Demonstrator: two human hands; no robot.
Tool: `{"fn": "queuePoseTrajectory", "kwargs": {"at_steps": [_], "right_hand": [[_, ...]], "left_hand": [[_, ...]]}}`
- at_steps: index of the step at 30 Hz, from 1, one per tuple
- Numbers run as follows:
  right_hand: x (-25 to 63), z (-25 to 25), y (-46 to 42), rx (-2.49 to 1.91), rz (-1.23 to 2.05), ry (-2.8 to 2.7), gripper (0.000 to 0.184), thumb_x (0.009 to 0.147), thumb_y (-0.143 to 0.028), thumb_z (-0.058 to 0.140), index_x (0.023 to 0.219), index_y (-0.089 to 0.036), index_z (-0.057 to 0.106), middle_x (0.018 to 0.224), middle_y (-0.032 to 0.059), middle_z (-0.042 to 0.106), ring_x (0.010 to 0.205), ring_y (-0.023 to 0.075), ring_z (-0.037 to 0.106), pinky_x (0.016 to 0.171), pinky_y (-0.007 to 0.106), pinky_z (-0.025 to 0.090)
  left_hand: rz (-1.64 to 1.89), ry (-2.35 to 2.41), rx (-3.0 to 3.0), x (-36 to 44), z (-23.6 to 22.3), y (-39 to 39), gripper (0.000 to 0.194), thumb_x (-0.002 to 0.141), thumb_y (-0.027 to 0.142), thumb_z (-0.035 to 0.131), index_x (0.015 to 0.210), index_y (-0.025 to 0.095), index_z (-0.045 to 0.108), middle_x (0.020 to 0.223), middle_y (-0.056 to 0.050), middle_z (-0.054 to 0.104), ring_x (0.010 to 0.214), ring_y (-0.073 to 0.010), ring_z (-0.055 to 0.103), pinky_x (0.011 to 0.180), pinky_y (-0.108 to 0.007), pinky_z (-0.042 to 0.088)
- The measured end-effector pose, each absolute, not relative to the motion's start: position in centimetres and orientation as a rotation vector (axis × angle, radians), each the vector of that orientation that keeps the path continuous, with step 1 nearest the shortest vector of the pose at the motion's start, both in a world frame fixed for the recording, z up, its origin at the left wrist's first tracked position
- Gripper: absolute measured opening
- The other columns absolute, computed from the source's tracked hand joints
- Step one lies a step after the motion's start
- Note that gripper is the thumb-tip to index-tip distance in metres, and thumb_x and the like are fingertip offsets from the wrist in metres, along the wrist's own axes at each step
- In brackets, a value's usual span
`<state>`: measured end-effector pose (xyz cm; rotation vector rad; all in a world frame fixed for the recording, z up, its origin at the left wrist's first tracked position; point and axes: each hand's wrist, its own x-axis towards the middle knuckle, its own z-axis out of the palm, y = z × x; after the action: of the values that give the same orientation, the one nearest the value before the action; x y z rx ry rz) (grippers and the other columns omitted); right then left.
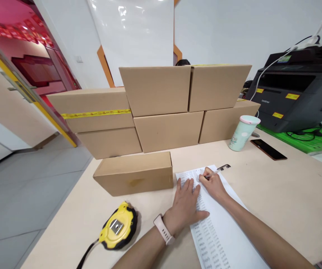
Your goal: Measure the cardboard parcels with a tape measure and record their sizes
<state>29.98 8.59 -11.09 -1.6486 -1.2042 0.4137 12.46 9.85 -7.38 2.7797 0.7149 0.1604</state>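
A long white paper sheet [231,239] with columns of small marks down its left side lies on the table. My left hand [187,203] rests flat on its left edge, fingers spread, a pink watch band at the wrist. Near the sheet's top, my right hand [213,185] grips a pen [219,169], its tip against or just above the paper. Left of the sheet is a small cardboard box [138,176]. Closer to me, a yellow and black tape measure [118,226] lies with its black strap trailing toward the table's near side.
Stacked cardboard boxes [168,130] stand along the back, one row upon another. To the right are a mint-green tumbler [242,134], a black phone [269,149] and a dark printer [295,89] on a green plastic base [298,140]. The top of a head shows behind the boxes.
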Motion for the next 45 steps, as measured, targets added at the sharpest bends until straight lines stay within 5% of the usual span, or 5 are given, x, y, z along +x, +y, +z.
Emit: {"fn": "queuePoseTrajectory", "kwargs": {"at_steps": [45], "right_hand": [[30.08, -10.99, 8.66, -1.659, 0.371, -1.170, 0.024, 0.072, -0.025, 0.052, 0.057, -0.024, 0.033, 0.052, -0.0080, 0.032, 0.048, 0.0104, 0.035, 0.048, 0.025, 0.028]], "left_hand": [[0.135, 0.713, 2.772, 12.58, -7.15, 9.88, 0.084, 0.076, 0.067, 0.052, 0.137, 0.011, 0.040, 0.147, -0.024, 0.035, 0.139, -0.0348, 0.024, 0.113, -0.057, 0.009]]}}
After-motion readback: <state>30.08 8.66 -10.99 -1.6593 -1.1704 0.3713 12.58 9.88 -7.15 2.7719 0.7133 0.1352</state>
